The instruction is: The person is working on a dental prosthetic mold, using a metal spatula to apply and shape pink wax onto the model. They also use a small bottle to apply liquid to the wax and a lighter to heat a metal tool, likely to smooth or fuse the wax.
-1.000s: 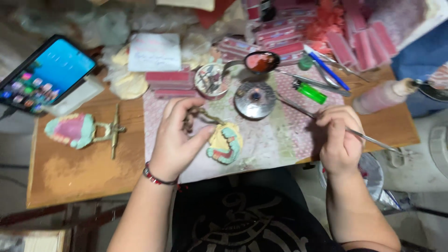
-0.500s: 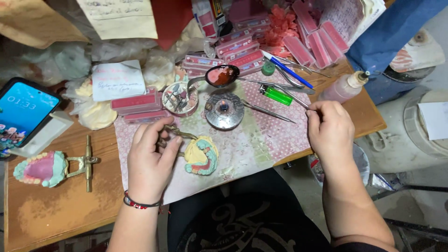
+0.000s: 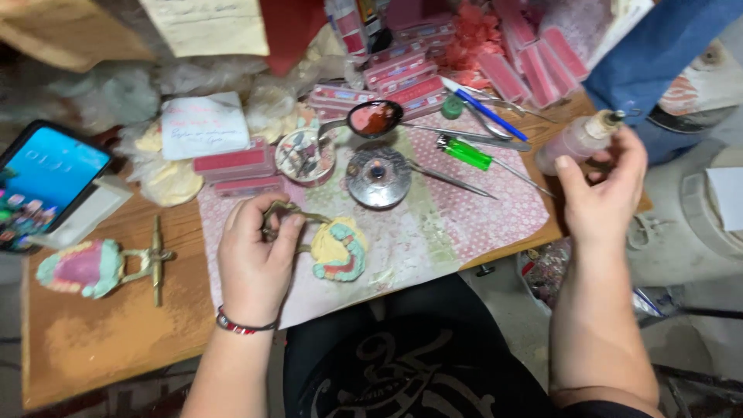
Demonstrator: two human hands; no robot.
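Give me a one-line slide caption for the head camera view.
Left hand holds a metal articulator with a dental model; right hand reaches to a small plastic bottle.

Yellow-and-teal denture model [image 3: 339,249] on brass articulator, lying on patterned mat, pale squeeze bottle [image 3: 576,141] tilted at table edge

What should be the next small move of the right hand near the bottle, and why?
Probably close the right hand around the small bottle and lift it. The fingers are open beside it, thumb near its body, not yet gripping. The left hand holds the metal frame of the dental model on the mat, so the model looks steady.
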